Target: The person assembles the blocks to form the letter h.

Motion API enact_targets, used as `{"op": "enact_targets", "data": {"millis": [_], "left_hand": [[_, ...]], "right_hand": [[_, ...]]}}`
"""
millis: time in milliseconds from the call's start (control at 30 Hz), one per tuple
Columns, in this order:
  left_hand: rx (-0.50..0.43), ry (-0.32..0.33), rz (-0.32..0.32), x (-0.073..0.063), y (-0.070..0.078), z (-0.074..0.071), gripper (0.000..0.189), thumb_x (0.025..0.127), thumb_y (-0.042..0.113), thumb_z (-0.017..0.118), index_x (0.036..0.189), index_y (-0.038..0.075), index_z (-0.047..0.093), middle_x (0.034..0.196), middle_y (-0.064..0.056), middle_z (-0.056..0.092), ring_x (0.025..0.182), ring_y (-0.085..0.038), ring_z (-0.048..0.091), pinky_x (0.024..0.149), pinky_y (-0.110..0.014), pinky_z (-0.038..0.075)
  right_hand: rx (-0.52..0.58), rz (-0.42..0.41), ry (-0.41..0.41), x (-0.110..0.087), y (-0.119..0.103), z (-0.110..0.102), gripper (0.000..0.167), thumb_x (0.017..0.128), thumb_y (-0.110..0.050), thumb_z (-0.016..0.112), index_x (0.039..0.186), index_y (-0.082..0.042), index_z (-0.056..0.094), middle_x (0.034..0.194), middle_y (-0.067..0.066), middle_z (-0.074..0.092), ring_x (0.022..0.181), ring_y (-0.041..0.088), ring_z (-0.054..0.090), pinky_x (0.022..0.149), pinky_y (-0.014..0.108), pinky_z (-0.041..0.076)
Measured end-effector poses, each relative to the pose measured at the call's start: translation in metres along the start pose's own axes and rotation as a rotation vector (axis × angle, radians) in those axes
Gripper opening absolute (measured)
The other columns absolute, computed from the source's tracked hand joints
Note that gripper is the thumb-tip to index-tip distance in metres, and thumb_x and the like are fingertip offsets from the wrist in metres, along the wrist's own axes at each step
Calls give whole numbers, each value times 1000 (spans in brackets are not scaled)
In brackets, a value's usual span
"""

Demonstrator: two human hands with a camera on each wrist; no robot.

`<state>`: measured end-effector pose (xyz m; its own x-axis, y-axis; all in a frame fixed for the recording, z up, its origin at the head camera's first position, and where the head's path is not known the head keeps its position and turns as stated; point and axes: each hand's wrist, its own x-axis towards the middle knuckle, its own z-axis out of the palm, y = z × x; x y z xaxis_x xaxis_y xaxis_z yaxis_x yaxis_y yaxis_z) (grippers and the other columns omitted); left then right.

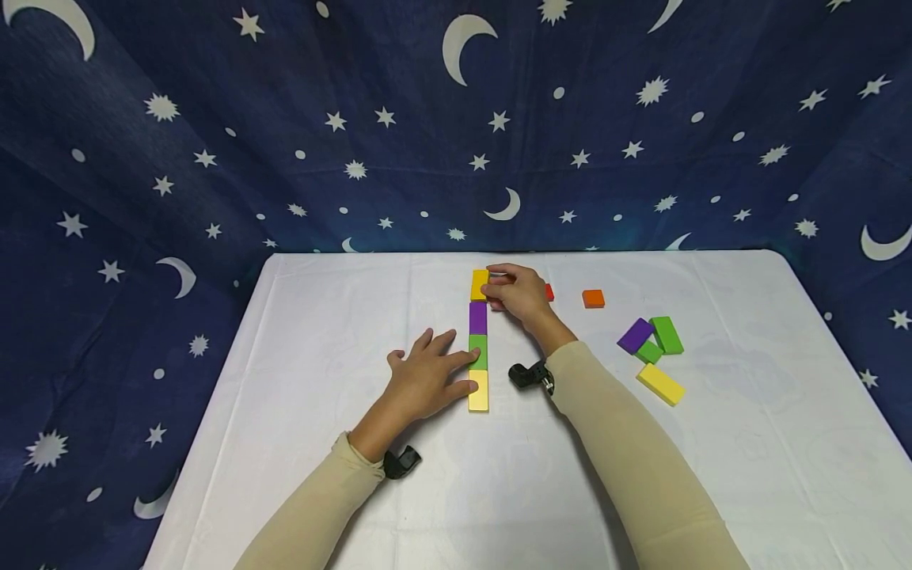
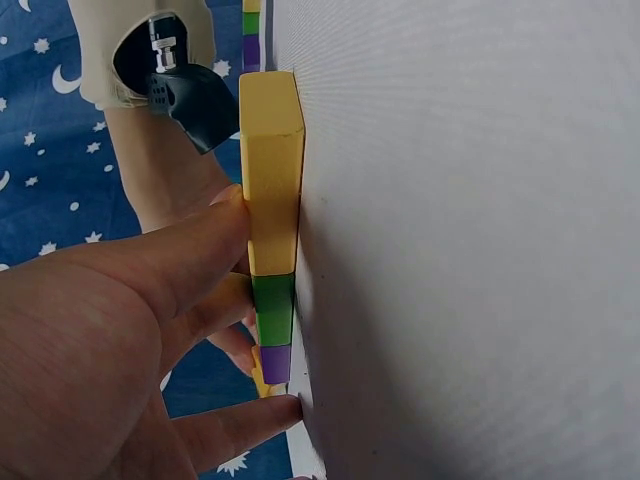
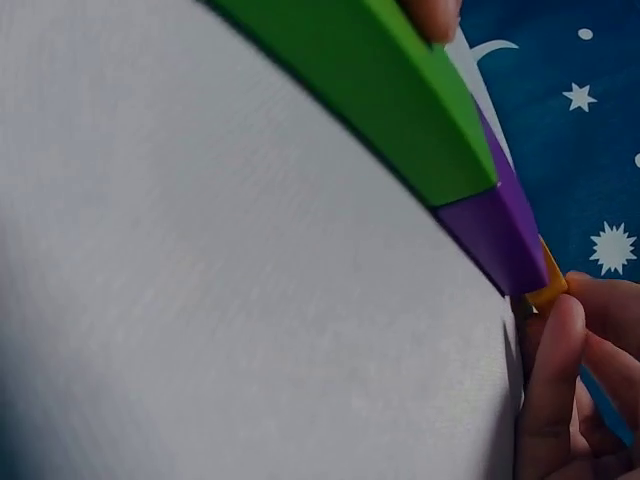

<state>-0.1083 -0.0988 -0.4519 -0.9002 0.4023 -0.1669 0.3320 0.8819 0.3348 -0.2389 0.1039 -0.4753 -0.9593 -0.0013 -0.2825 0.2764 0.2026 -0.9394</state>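
The yellow oblong block looks smooth and evenly coated, with a soft satin sheen, though whether it is painted wood or plastic cannot be told; the green rectangular block and the purple rectangular block share that smooth finish, nearly matt in the right wrist view; the small orange block looks equally smooth; the white table cover is matt cloth, finely textured up close and lightly creased; the navy backdrop with pale moons and stars is matt, wrinkled cloth; the beige right sleeve is matt fabric; the black wrist device looks like smooth plastic, beside a shiny silver metal fitting
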Motion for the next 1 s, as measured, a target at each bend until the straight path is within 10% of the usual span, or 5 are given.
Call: {"op": "enact_targets", "data": {"millis": [1000], "left_hand": [[8, 5, 2, 0, 0, 1, 54, 94, 58, 65, 145, 44, 56, 163, -6, 41, 152, -41, 30, 100, -78, 29]], "right_hand": [[-162, -33, -146, 1, 4, -12, 51, 90, -15, 79, 139, -17, 64, 112, 8, 66, 66, 6, 65, 66, 19, 57]]}}
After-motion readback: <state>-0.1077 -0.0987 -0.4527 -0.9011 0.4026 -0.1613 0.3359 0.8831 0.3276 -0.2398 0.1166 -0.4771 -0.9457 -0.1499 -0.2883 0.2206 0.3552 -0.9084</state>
